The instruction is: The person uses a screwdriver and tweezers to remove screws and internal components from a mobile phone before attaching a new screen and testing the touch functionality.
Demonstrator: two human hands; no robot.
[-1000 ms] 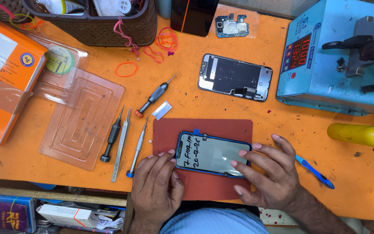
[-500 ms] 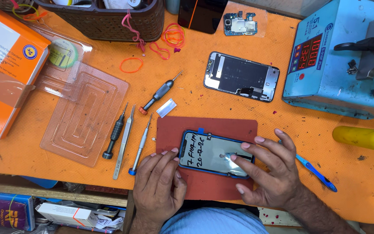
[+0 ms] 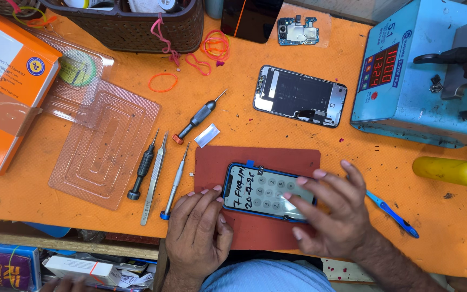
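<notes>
bench: orange textured work mat (image 3: pixel 385 178) covering the whole top, everything else sits on it

blue box: pale blue metal machine with a red number display (image 3: pixel 406 81), far right, well away from both hands

tray: clear ribbed plastic tray (image 3: pixel 104 146), left of the tools, not in play

pad: dark red rectangular rubber pad (image 3: pixel 277 159), right at the near edge in front of the person

phone frame: silver gutted phone housing (image 3: pixel 300 96), beyond the pad, well apart from the hands

screen: black-edged phone screen with a lit keypad and handwritten marker on the glass (image 3: pixel 260 190), lying flat on the red pad, long axis running left to right (tilted a touch down toward the right)

right hand: right hand (image 3: pixel 333 216) lies over the right end of the screen, fingers spread flat, fingertips pressing the glass, not wrapped around anything

left hand: left hand (image 3: pixel 198 230) is just at the screen's left short end, fingers loosely curled, tips touching the edge, nothing pinched that I can see

who's closer: both touch it, one at each end, but the right one covers more of the glass

tools: black-handled screwdriver (image 3: pixel 141 167), steel tweezers (image 3: pixel 154 178) and a thin blue-tipped driver (image 3: pixel 175 181), in a row just left of the left hand
</notes>
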